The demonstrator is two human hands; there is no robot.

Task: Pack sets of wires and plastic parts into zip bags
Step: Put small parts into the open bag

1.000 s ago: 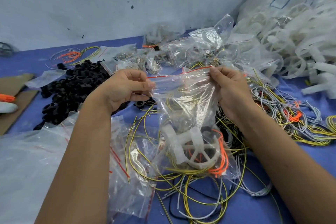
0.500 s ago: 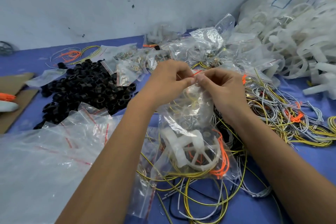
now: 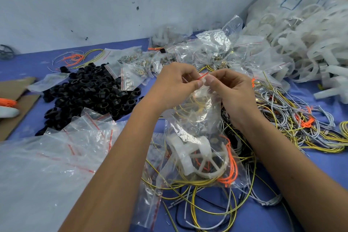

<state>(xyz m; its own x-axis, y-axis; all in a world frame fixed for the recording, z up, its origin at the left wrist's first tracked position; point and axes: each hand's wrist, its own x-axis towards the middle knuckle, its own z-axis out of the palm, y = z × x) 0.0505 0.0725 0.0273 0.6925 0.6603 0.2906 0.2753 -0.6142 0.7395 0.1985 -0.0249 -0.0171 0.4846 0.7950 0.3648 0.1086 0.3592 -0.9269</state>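
Centrally, both hands [image 3: 203, 84] pinching crinkly clear zip bag [image 3: 195, 130], white spoked wheel [image 3: 199, 158]

The hands [image 3: 204, 83] hide the zip bag's [image 3: 197, 124] seal; perhaps closed.

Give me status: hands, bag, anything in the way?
Left hand and right hand both pinch the zip bag at its red seal, thumbs close together. White plastic wheel and orange wires inside. Nothing blocking the seal.
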